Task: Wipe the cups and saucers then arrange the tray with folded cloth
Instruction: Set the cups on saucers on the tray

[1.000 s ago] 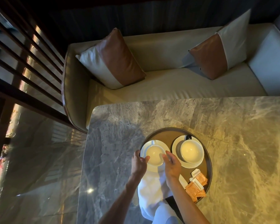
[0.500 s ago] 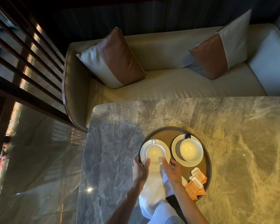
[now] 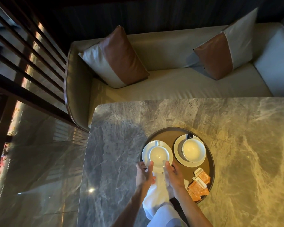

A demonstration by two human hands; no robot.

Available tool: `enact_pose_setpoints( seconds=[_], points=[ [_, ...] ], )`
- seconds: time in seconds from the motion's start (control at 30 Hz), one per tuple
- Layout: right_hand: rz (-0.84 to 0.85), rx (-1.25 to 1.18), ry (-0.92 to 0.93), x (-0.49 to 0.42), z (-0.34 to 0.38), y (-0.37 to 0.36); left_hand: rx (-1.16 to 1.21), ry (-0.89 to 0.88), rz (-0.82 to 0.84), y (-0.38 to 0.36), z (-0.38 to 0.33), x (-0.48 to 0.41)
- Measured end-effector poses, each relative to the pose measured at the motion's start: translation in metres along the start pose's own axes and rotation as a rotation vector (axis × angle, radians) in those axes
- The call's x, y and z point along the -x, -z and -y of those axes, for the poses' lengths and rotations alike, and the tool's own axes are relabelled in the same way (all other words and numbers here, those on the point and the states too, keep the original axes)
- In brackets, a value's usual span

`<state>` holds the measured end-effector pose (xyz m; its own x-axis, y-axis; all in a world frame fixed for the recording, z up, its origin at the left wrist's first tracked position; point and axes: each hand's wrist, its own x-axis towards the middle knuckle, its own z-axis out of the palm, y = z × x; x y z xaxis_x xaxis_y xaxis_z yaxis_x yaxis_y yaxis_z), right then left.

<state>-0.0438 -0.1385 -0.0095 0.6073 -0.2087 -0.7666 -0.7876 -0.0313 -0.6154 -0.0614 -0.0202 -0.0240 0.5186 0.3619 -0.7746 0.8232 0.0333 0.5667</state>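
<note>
A round brown tray (image 3: 162, 136) lies on the marble table. On its left side stands a white cup (image 3: 159, 155) on a white saucer (image 3: 146, 154). A second cup (image 3: 193, 152) on its saucer (image 3: 177, 149) stands on the right side. My left hand (image 3: 143, 175) and right hand (image 3: 175, 175) are at the near edge of the left saucer, one on each side. Each stretches a straight digit onto the saucer's near rim. A white cloth (image 3: 156, 195) lies between and under my hands and reaches the saucer. I cannot see a grip on it.
Orange sachets (image 3: 199, 184) lie in the tray's near right part. The grey marble table (image 3: 236, 161) extends right and far. Behind it stands a cream sofa (image 3: 170, 82) with two brown and white cushions. Dark wooden slats (image 3: 31, 54) and a glossy floor are at the left.
Both hands have drawn back from the sides of the left cup to the saucer's near edge. The cup and saucer stay in about the same place on the tray.
</note>
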Motion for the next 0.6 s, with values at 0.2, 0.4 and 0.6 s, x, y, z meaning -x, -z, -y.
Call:
enact_pose_setpoints(
  seconds=[0.2,0.4,0.6],
  points=[
    [-0.072,-0.025,0.016,-0.003,-0.003,-0.01,-0.109,-0.04,-0.013,0.008,-0.015,-0.009],
    [-0.134,0.05,0.036,-0.012,-0.006,-0.014,-0.18,0.048,-0.041,0.003,-0.023,-0.007],
    [-0.1,0.016,0.002,-0.011,-0.007,-0.013,-0.116,0.057,-0.039,-0.004,-0.018,-0.008]
  ],
)
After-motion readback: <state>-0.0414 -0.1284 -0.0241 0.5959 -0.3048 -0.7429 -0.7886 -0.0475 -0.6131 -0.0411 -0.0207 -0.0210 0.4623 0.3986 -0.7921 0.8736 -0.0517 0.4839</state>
